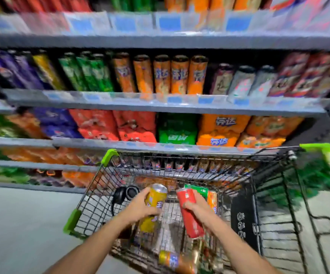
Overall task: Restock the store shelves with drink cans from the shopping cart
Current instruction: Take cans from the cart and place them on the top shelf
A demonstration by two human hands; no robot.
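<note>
Both hands are above the wire shopping cart point(93, 196). My left hand point(140, 206) grips a yellow drink can point(154, 202), tilted with its top toward the shelves. My right hand point(196, 209) grips a red drink can point(189, 214), also tilted. Inside the cart lie an orange can point(175, 263) near the front, and a green can point(198, 190) and another orange can point(212, 200) behind my right hand. The shelf point(160, 103) ahead holds rows of upright cans, orange ones point(180, 76) in the middle.
Black headphones point(125, 193) lie in the cart's left part. A black flap point(243, 218) hangs on the cart's right side. Lower shelves hold packs of red, green point(177, 129) and orange drinks. Grey floor point(21, 224) lies left of the cart. The picture is motion-blurred.
</note>
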